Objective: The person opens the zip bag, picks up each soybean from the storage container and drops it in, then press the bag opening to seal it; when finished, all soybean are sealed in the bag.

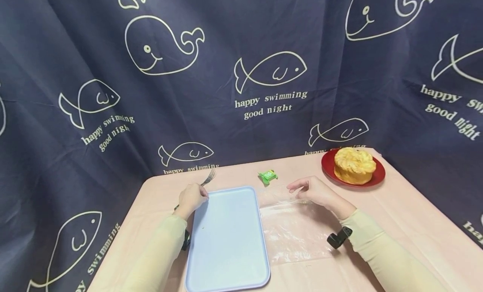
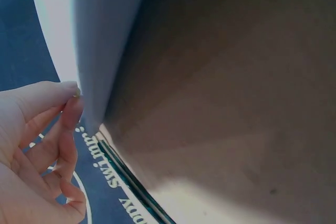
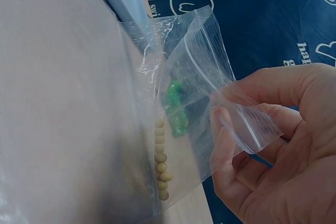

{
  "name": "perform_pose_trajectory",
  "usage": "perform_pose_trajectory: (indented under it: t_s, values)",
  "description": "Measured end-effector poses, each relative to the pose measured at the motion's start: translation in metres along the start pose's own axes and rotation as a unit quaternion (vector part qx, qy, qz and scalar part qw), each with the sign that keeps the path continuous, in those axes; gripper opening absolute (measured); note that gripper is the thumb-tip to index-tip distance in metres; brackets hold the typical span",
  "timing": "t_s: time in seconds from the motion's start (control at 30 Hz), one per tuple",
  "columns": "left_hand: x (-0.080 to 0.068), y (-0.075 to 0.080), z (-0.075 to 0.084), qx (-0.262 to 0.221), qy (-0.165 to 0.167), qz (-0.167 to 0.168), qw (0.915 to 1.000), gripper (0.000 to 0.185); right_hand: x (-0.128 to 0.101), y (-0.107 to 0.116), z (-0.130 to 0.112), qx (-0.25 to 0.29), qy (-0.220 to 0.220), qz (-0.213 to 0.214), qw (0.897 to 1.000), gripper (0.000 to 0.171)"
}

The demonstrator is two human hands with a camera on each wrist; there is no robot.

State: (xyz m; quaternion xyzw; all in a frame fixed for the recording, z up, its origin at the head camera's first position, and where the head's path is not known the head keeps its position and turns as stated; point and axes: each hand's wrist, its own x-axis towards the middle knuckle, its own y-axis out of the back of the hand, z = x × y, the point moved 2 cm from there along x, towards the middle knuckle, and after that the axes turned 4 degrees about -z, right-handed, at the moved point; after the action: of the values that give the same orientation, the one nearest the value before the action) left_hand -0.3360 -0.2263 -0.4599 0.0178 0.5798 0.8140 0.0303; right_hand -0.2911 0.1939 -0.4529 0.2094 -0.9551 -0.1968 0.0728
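My left hand [image 1: 193,197] is at the far left corner of a light blue tray [image 1: 226,241] on the pink table. In the left wrist view its fingertips [image 2: 71,106] pinch the tray's rim [image 2: 97,51]. A fork [image 1: 206,179] lies just beyond that hand, its handle [image 2: 134,184] running under the tray's edge. My right hand [image 1: 303,187] pinches the zip edge of a clear plastic bag [image 1: 292,231] lying right of the tray. In the right wrist view the thumb and fingers [image 3: 223,129] hold the bag's mouth [image 3: 210,66] lifted, and several small tan beans [image 3: 161,163] line its fold.
A green wrapped packet [image 1: 268,176] lies behind the bag, and the right wrist view shows the green packet [image 3: 176,106] through the plastic. A red plate [image 1: 378,175] with a round golden cake [image 1: 354,164] sits at the far right. A dark fish-print curtain [image 1: 241,74] encloses the table.
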Motion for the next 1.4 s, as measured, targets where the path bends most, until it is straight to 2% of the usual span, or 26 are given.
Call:
perform_pose_trajectory:
  t_s: [0.1, 0.2, 0.3, 0.43, 0.53, 0.67, 0.77, 0.83, 1.0, 1.23, 1.3, 1.4]
  values:
    - [0.0, 0.002, 0.003, -0.041, -0.015, 0.006, 0.999, 0.006, 0.0, 0.0, 0.0, 0.0, 0.001, -0.003, 1.0, 0.042]
    - [-0.001, 0.007, 0.016, -0.094, -0.047, 0.013, 0.9944, 0.004, -0.001, -0.001, -0.001, -0.001, 0.001, -0.001, 1.0, 0.043]
    - [-0.002, 0.012, 0.036, -0.128, -0.086, 0.015, 0.9879, 0.005, -0.001, -0.001, -0.001, -0.001, -0.002, 0.001, 1.0, 0.042]
    - [-0.003, 0.014, 0.067, -0.149, -0.145, 0.017, 0.978, 0.005, -0.001, -0.001, -0.001, 0.003, -0.005, 0.001, 1.0, 0.041]
    - [-0.004, 0.012, 0.094, -0.167, -0.196, 0.022, 0.966, 0.005, -0.001, -0.001, -0.001, 0.004, -0.007, -0.001, 1.0, 0.041]
    - [-0.008, 0.004, 0.131, -0.207, -0.251, 0.019, 0.9453, 0.004, -0.001, -0.001, -0.001, 0.005, -0.004, -0.003, 1.0, 0.04]
    - [-0.011, -0.004, 0.157, -0.238, -0.273, 0.003, 0.9321, 0.004, 0.0, -0.001, -0.001, 0.004, 0.004, -0.004, 1.0, 0.04]
    - [-0.012, -0.011, 0.172, -0.243, -0.285, -0.008, 0.9273, 0.005, 0.0, -0.002, -0.001, 0.0, 0.011, -0.005, 1.0, 0.04]
    - [-0.015, -0.028, 0.196, -0.205, -0.307, -0.023, 0.929, 0.003, 0.0, -0.004, -0.001, -0.006, 0.016, -0.005, 1.0, 0.04]
    - [-0.016, -0.04, 0.205, -0.096, -0.325, 0.02, 0.9407, 0.007, 0.0, -0.005, -0.002, -0.02, 0.02, 0.006, 1.0, 0.038]
    - [-0.015, -0.042, 0.205, -0.088, -0.326, 0.023, 0.941, 0.008, 0.0, -0.004, -0.002, -0.023, 0.022, 0.007, 0.999, 0.038]
    - [-0.014, -0.042, 0.203, -0.121, -0.328, 0.017, 0.9368, 0.009, 0.0, -0.002, -0.002, -0.022, 0.022, 0.005, 1.0, 0.039]
